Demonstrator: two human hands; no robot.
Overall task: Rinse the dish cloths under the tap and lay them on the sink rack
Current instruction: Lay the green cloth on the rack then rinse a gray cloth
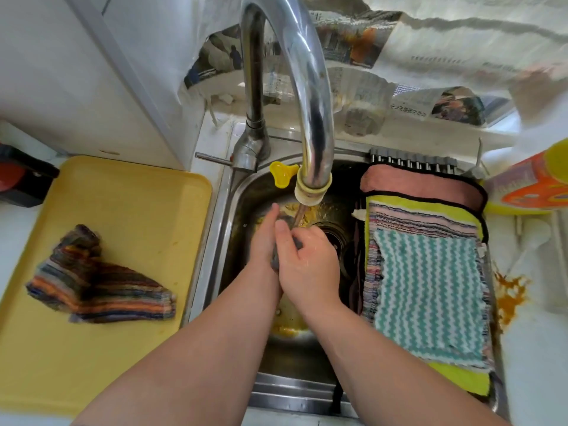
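In the sink [229,259], near the front, four cloths [427,290] already lie on the rack [415,158]; a striped cloth [98,278] waits on the yellow tray [123,204]. Beyond, under the tap [307,87], the right hand [307,259] grips a grey cloth [274,261]; the left hand [262,241] presses flat against it.

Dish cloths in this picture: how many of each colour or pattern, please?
Pink cloth: 1
Yellow-green cloth: 1
Pale striped cloth: 1
Teal zigzag cloth: 1
Dark striped cloth: 1
Grey cloth: 1
Total: 6
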